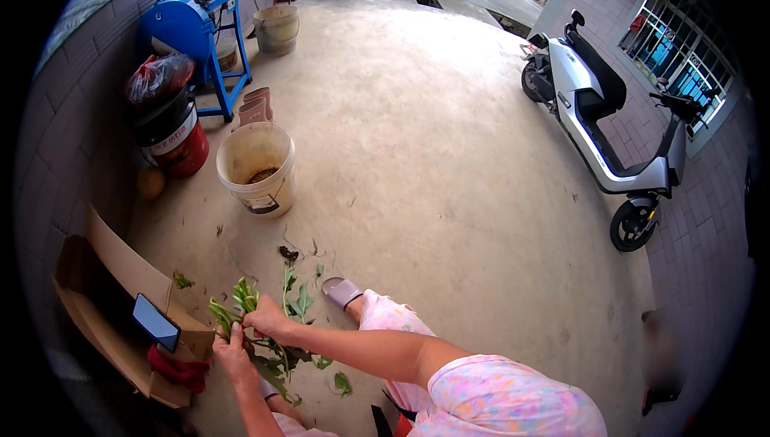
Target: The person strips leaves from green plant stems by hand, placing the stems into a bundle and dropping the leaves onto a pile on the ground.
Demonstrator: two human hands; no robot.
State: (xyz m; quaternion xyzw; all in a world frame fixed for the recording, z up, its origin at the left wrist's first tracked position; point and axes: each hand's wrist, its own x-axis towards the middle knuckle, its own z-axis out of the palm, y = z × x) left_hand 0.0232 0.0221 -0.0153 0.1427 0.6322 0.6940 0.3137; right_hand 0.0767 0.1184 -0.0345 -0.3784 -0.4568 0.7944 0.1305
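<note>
Low at the left of the head view, both my hands grip a bunch of leafy green stems (245, 294). My left hand (232, 353) is closed round the lower part, its thumb lying up along the stems. Just to its right, my right hand (268, 318) is closed on the same bunch, close under the pale cut-looking ends. Dark green leaves (273, 365) hang below my hands. My palms and forearm hide how many stems each hand holds. Loose leaves (300, 302) and scraps lie on the floor beyond and beside the hands.
Left of my hands stands an open cardboard box (120, 333) with a phone (156, 322) and a red cloth (178, 370). Ahead are a white bucket (257, 168), boots, a red-black bucket (180, 144) and a blue machine (188, 28). A scooter (597, 108) stands right; a person walks far off.
</note>
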